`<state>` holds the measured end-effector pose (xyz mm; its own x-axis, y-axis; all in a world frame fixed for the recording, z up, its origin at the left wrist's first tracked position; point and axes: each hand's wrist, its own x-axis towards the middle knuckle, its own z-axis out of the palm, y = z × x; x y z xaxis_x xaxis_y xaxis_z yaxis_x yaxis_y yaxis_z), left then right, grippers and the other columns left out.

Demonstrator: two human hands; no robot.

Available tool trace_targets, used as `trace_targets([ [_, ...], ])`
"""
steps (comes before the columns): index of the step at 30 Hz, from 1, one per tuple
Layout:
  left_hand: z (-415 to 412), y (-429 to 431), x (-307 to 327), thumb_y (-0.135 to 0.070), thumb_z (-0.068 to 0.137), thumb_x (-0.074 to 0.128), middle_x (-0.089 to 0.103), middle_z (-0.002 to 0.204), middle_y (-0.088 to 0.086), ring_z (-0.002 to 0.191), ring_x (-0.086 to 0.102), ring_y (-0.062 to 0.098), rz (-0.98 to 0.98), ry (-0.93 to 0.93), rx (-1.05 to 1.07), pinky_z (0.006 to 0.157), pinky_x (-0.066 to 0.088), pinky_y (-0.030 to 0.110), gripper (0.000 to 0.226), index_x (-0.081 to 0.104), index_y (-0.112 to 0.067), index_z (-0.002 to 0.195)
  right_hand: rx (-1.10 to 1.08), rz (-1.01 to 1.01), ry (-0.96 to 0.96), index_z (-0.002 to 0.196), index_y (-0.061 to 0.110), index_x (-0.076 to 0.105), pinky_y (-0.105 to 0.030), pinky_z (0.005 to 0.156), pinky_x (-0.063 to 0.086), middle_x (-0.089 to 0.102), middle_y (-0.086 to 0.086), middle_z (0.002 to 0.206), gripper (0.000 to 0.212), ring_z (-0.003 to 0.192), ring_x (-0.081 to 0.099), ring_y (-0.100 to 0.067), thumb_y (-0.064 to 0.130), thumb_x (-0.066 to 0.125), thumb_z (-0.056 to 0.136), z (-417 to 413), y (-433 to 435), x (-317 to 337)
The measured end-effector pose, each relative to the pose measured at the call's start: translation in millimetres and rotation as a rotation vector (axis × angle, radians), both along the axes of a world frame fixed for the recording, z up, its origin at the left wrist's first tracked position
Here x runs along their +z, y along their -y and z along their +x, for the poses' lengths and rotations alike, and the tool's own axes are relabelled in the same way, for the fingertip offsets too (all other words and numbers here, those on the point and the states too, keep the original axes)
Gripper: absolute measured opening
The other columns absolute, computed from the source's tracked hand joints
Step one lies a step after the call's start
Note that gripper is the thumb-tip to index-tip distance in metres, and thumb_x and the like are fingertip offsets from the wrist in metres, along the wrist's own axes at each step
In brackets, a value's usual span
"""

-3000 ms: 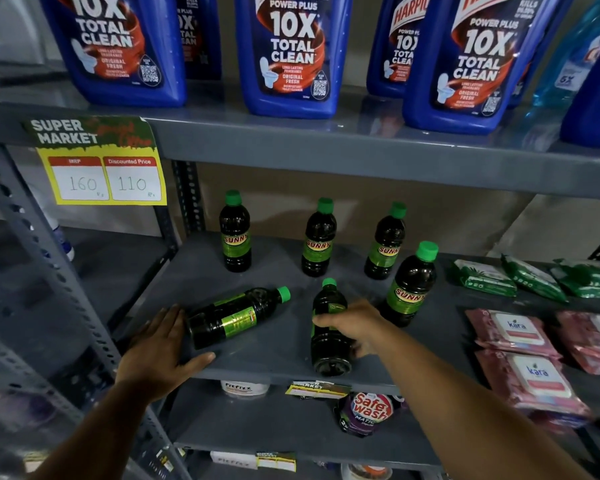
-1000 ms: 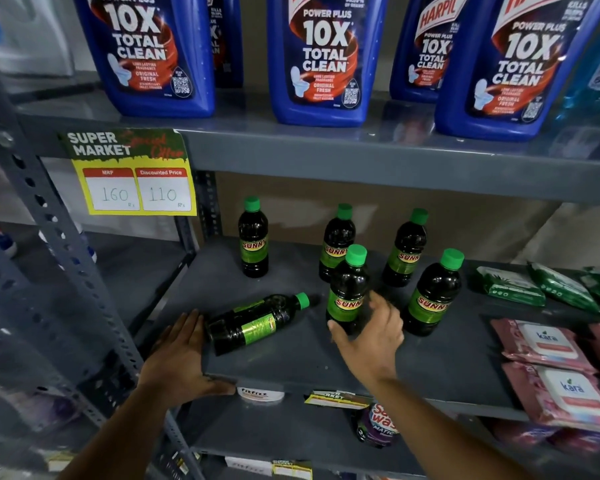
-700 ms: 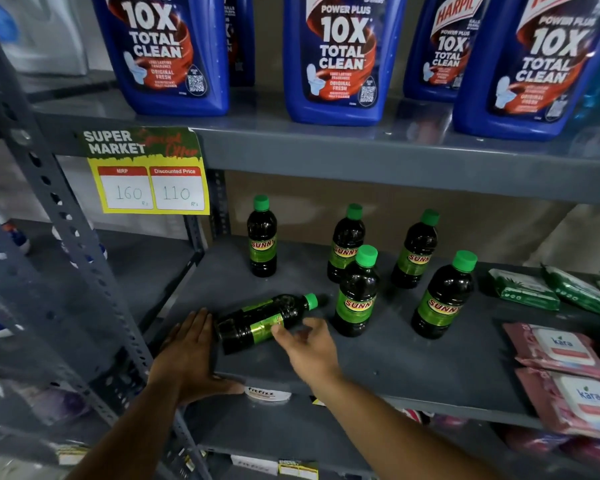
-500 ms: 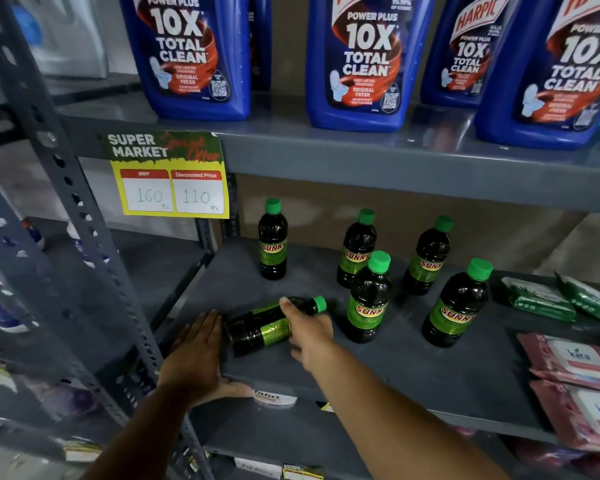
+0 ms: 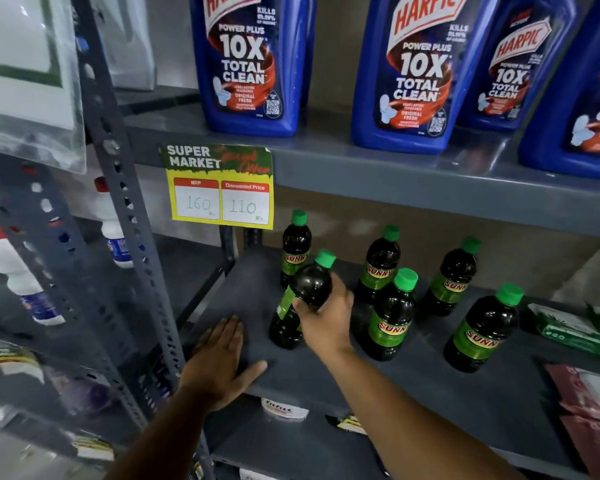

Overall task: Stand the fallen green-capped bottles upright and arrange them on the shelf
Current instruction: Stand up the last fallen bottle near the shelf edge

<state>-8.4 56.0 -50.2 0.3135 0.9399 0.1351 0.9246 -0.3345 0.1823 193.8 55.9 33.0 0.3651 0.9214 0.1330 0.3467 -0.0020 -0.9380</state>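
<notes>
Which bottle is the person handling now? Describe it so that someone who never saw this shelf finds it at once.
Look at the grey shelf below the yellow price tag, where six dark green-capped bottles are. Near its left front, the right hand grips the tilted bottle. It alone leans, cap toward the back right; the other five stand upright and untouched.

Right hand [image 5: 326,318] wrapped around a tilted green-capped bottle [image 5: 300,299], base on the grey shelf [image 5: 412,382], cap leaning up and right. Left hand [image 5: 220,358] flat, fingers spread, at shelf's front-left corner. Five more bottles upright behind and right.
</notes>
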Motion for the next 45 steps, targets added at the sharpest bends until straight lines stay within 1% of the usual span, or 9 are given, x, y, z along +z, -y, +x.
trace_targets([
  [5, 1.7, 1.9, 1.3, -0.076, 0.081, 0.002, 0.032, 0.151, 0.015, 0.141, 0.022, 0.026, 0.029, 0.033, 0.002, 0.112, 0.016, 0.041, 0.099, 0.029, -0.004, 0.143, 0.136, 0.121, 0.254, 0.146, 0.013, 0.031, -0.012, 0.104, 0.022, 0.033, 0.004, 0.126, 0.087, 0.122, 0.040, -0.010, 0.011, 0.079, 0.073, 13.3, 13.1, -9.0],
  [10, -0.1, 0.9, -2.6, -0.074, 0.084, 0.006, 0.034, 0.150, 0.015, 0.140, 0.026, 0.027, 0.009, -0.009, 0.011, 0.112, 0.022, 0.044, 0.095, 0.032, -0.004, 0.142, 0.429, -0.128, 0.083, 0.152, 0.033, 0.001, -0.029, 0.109, 0.036, 0.051, 0.023, 0.125, 0.114, 0.124, 0.049, -0.006, 0.010, 0.078, 0.072, 34.0, 3.1, -16.5],
  [17, 0.4, -1.0, -2.9, -0.076, 0.081, 0.002, 0.029, 0.153, 0.013, 0.142, 0.020, 0.026, 0.003, -0.006, 0.013, 0.113, 0.018, 0.043, 0.099, 0.027, -0.004, 0.144, 0.286, -0.101, 0.230, 0.134, 0.022, 0.040, -0.031, 0.100, 0.043, 0.052, 0.004, 0.121, 0.086, 0.113, 0.052, -0.011, 0.029, 0.088, 0.063, 33.5, -1.1, -19.5],
  [23, -0.3, -0.1, -4.3, -0.078, 0.077, -0.005, 0.019, 0.157, 0.011, 0.144, 0.009, 0.023, 0.010, -0.008, 0.014, 0.116, 0.010, 0.042, 0.103, 0.017, -0.007, 0.147, 0.362, -0.104, 0.171, 0.140, 0.019, 0.037, -0.019, 0.096, 0.042, 0.057, 0.012, 0.119, 0.086, 0.109, 0.055, -0.002, 0.018, 0.085, 0.069, 34.4, -2.6, -26.0],
  [30, 0.0, -0.5, -2.6, -0.078, 0.079, -0.002, 0.025, 0.155, 0.013, 0.143, 0.015, 0.025, 0.029, -0.013, 0.007, 0.113, 0.010, 0.039, 0.102, 0.022, -0.005, 0.146, 0.352, -0.097, 0.208, 0.137, 0.024, 0.036, -0.037, 0.099, 0.048, 0.057, 0.011, 0.116, 0.088, 0.110, 0.055, -0.008, 0.024, 0.086, 0.065, 21.7, -4.1, -28.2],
  [33, 0.7, 0.8, -2.5, -0.077, 0.081, 0.001, 0.028, 0.153, 0.014, 0.142, 0.019, 0.026, 0.033, -0.018, 0.004, 0.112, 0.011, 0.038, 0.099, 0.026, -0.005, 0.145, 0.232, -0.058, 0.241, 0.123, 0.037, 0.041, -0.032, 0.094, 0.048, 0.055, 0.010, 0.118, 0.090, 0.112, 0.053, -0.008, 0.047, 0.089, 0.047, 17.7, -4.9, -31.5],
  [35, 1.6, 1.4, -1.5, -0.076, 0.081, 0.000, 0.028, 0.153, 0.014, 0.142, 0.018, 0.025, 0.041, -0.020, 0.003, 0.112, 0.011, 0.038, 0.100, 0.025, -0.005, 0.145, 0.287, -0.072, 0.212, 0.117, 0.048, 0.039, -0.027, 0.089, 0.047, 0.054, 0.011, 0.114, 0.079, 0.110, 0.055, -0.008, 0.036, 0.087, 0.056, 16.1, -4.4, -35.9],
  [41, 1.9, 0.7, -3.3, -0.076, 0.080, 0.002, 0.021, 0.156, 0.011, 0.144, 0.011, 0.022, 0.059, -0.023, 0.016, 0.113, 0.008, 0.038, 0.097, 0.019, -0.008, 0.147, 0.200, -0.073, 0.315, 0.124, 0.024, 0.044, -0.034, 0.091, 0.049, 0.057, 0.005, 0.116, 0.088, 0.113, 0.053, -0.014, 0.053, 0.083, 0.051, 13.1, -3.3, -40.5],
  [45, 1.1, -0.8, -5.1, -0.075, 0.082, 0.005, 0.022, 0.156, 0.010, 0.144, 0.011, 0.021, 0.059, -0.021, 0.016, 0.113, 0.009, 0.038, 0.094, 0.020, -0.008, 0.147, 0.278, -0.100, 0.378, 0.131, 0.020, 0.040, -0.034, 0.090, 0.047, 0.059, 0.000, 0.120, 0.076, 0.117, 0.055, -0.023, 0.039, 0.080, 0.069, 9.9, -1.4, -43.5],
])
